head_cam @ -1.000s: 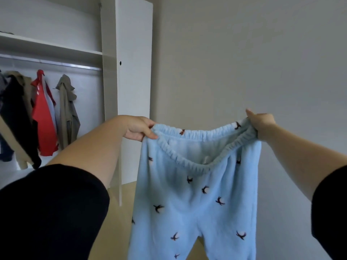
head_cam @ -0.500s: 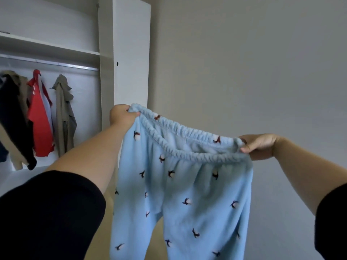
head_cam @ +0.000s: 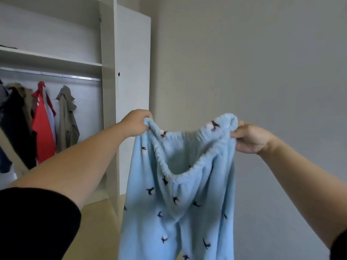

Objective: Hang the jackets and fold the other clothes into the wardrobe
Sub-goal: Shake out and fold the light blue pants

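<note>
Light-blue fleece trousers (head_cam: pixel 178 203) with dark bird print, hanging upright, waistband stretched open

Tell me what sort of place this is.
Probably a bedroom or dressing room: an open white wardrobe with jackets hanging from its rail, plain walls, and light blue pyjama trousers held up.

Head camera faces forward, close behind outstretched arms, perhaps tilted upward.

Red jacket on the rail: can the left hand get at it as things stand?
Probably not yet. The left hand grips the blue trousers at the waistband, and the red jacket hangs farther left, inside the wardrobe.
</note>
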The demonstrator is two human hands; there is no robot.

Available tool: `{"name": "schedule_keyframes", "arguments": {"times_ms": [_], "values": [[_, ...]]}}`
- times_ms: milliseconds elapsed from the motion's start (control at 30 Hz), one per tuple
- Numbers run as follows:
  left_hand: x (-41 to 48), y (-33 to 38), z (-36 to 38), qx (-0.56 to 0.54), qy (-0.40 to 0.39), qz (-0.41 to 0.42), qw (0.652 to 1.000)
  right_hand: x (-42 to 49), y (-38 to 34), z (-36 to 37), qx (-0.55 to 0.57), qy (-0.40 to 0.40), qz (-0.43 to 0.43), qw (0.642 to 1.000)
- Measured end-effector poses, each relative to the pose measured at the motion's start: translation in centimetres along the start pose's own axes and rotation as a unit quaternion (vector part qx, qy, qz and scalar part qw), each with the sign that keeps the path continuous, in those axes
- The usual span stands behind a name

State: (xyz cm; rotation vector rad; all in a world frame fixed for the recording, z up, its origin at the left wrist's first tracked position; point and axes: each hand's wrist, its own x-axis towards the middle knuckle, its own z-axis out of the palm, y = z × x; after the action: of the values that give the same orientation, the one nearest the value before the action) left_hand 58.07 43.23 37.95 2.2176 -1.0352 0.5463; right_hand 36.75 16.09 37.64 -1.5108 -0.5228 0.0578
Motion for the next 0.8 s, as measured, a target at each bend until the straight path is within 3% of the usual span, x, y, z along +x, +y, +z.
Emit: {"name": "schedule_keyframes", "arguments": {"times_ms": [67,133,233,333,433,500,633,800], "values": [[0.3,0.9,-0.7,0.036,-0.006,0.053,0.998,-0.1,-0.9,1.0,0.021,-0.162,0.0,0.987],[0.3,2.5,-0.8,0.04,0.007,0.099,0.994,0.2,-1.0,1.6,-0.029,-0.187,0.025,0.982],[0.0,5.5,-0.4,0.005,0.018,0.146,0.989,0.6,-0.1,1.8,-0.078,-0.077,0.076,0.991],[-0.5,8.1,0.2,-0.104,0.001,0.145,0.984,1.1,1.1,1.8,-0.098,0.009,0.072,0.993],[-0.7,10.5,1.0,-0.169,-0.017,0.144,0.975,2.0,2.2,2.1,-0.117,0.045,0.047,0.991],[-0.6,11.7,1.6,-0.177,-0.025,0.155,0.972,2.2,2.7,2.3,-0.112,0.029,0.042,0.992],[-0.5,11.9,1.7,-0.149,-0.062,0.18,0.97,1.8,2.8,1.9,-0.089,0.05,0.036,0.994],[-1.4,11.1,2.8,0.012,-0.185,0.234,0.955,1.1,2.7,0.7,-0.062,0.204,-0.012,0.977]]}}
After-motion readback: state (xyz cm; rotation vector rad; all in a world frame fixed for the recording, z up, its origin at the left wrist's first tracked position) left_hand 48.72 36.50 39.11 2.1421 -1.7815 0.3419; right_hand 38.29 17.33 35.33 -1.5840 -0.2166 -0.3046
